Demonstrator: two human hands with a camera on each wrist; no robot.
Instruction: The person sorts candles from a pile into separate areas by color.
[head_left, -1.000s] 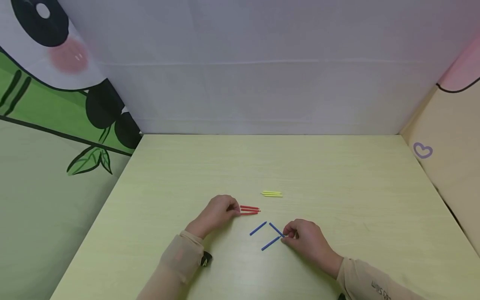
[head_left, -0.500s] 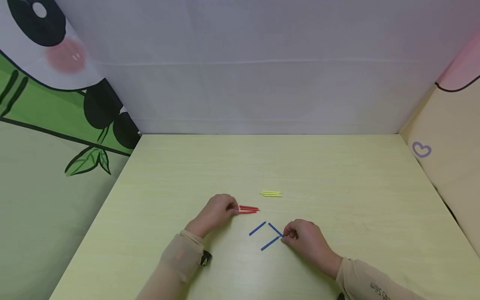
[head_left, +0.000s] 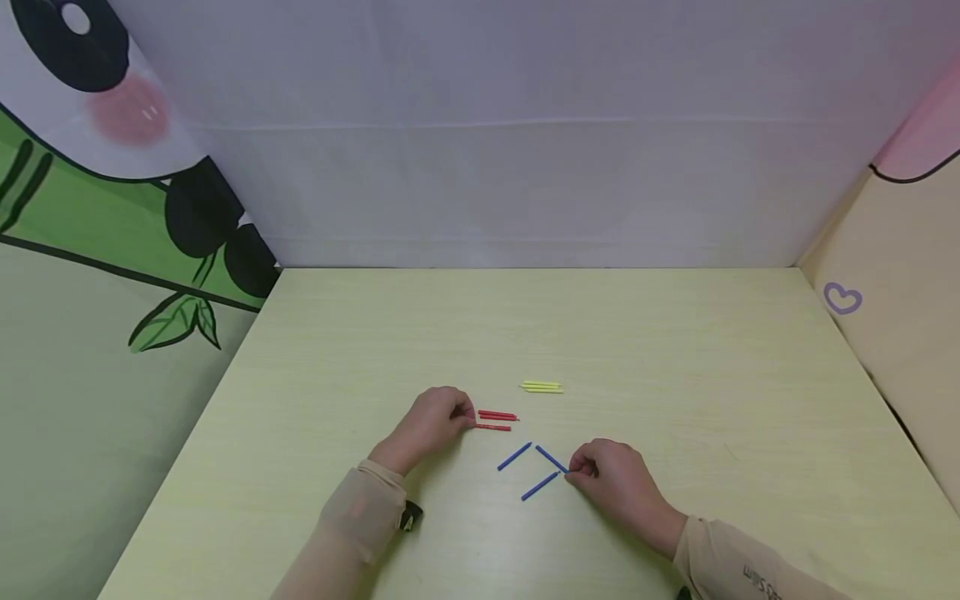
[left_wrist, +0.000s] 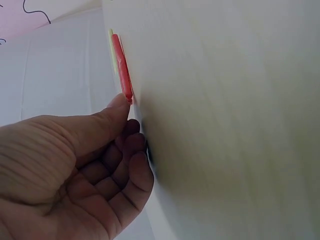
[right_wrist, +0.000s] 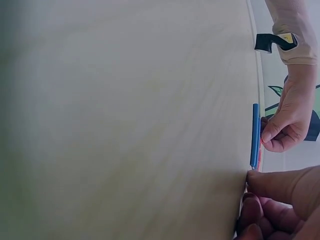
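Observation:
In the head view my left hand (head_left: 438,419) pinches the left end of a thin red stick (head_left: 495,428). It lies a little in front of the other red sticks (head_left: 497,415). In the left wrist view the thumb tip is right at the narrow tip of a red stick (left_wrist: 122,67), the other fingers curled beneath. My right hand (head_left: 618,483) pinches the right end of a slanted blue stick (head_left: 551,458). A second blue stick (head_left: 540,487) runs up to the same spot from the lower left. A third blue stick (head_left: 514,456) lies apart, farther left.
Several yellow sticks (head_left: 542,387) lie side by side behind the red ones. All rest on a pale wooden table (head_left: 675,333). A white back wall (head_left: 480,192) and printed side panels (head_left: 900,333) enclose the table. A black strap piece (head_left: 411,515) sits at the left sleeve.
The front red stick has swung slightly toward the front, widening its gap from the other red ones. The right hand has shifted slightly right; the blue sticks stay nearly in place.

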